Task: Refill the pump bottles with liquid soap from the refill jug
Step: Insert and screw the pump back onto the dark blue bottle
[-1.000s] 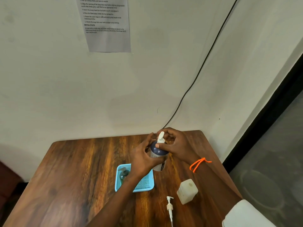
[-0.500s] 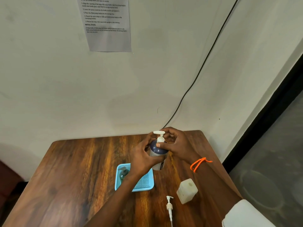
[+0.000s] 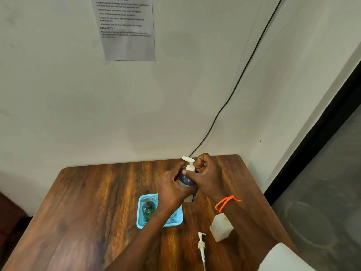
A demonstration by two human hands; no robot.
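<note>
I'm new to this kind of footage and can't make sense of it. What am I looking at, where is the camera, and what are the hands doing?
There is no machine: a person wears one wide-angle camera on the head, looking down at their own two hands over a wooden table. The left hand grips the body of a blue pump bottle, while the right hand pinches its white pump head at the collar, apparently screwing it. On the table lie a blue tray holding a green pump bottle, a pale refill jug and a loose pump head. A printed sheet hangs on the wall.
</note>
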